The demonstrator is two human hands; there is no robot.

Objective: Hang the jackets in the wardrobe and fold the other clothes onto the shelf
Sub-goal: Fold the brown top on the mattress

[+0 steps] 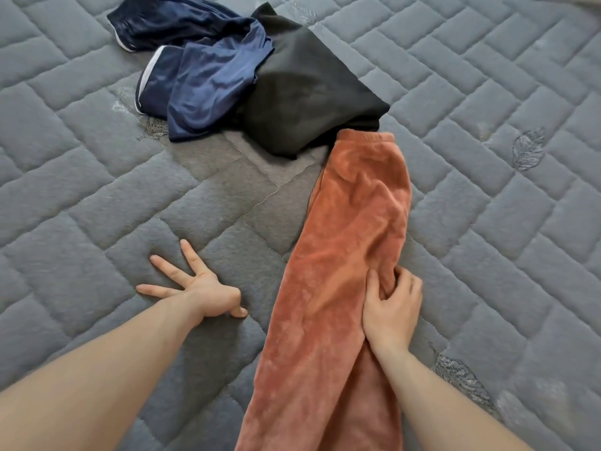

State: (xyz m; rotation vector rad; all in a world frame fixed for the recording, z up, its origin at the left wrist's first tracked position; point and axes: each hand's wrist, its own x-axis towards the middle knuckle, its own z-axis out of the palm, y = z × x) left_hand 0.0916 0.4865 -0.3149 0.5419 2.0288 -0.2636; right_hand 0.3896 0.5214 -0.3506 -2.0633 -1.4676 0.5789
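We are looking at the orange fleece [344,255], lying folded into a long strip that is running from the lower centre of the frame up toward the centre right. Our right hand [392,307] is resting on its right edge in the lower right of the frame, its grip clenching a bunch of the fleece between curled fingers and thumb. Our left hand [201,289] is pressing on the bed [97,190] at lower left, well apart from the fleece, its grip released, three fingers spreading out flat and one tucking under. The top end of the fleece is touching a black garment [299,102] lying crumpled at upper centre. Blue shorts [201,83] with white trim are lying bunched just left of it, overlapping its edge. A second dark blue piece [162,21] is lying at the upper left.
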